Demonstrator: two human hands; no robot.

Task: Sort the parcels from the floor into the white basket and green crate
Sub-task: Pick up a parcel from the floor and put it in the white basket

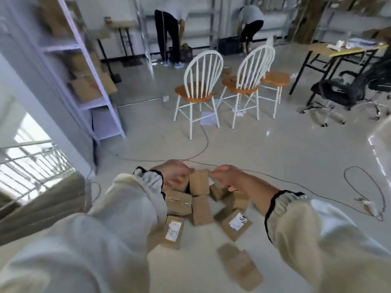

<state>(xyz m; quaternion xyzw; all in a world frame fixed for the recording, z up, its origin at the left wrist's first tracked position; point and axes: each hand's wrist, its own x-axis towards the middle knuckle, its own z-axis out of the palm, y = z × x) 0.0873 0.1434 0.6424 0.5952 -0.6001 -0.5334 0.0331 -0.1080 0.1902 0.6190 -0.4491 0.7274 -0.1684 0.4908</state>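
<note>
A pile of several brown cardboard parcels [201, 210] lies on the pale floor in front of me. One parcel [198, 182] stands upright at the far side of the pile. My left hand [173, 173] grips its upper left edge and my right hand [225, 176] pinches its upper right corner. The view is blurred, so the exact finger contact is unclear. Two parcels with white labels [174, 231] [237, 223] lie nearer to me. A flat brown padded envelope [239, 266] lies closest to me. Neither the white basket nor the green crate is in view.
Thin cables [317, 187] run across the floor just beyond the pile. Two white chairs with orange seats [198, 89] stand further on, a metal shelf with boxes [88, 81] at the left, a desk [342, 51] and black office chair [338, 92] at the right. Two people bend over at the back.
</note>
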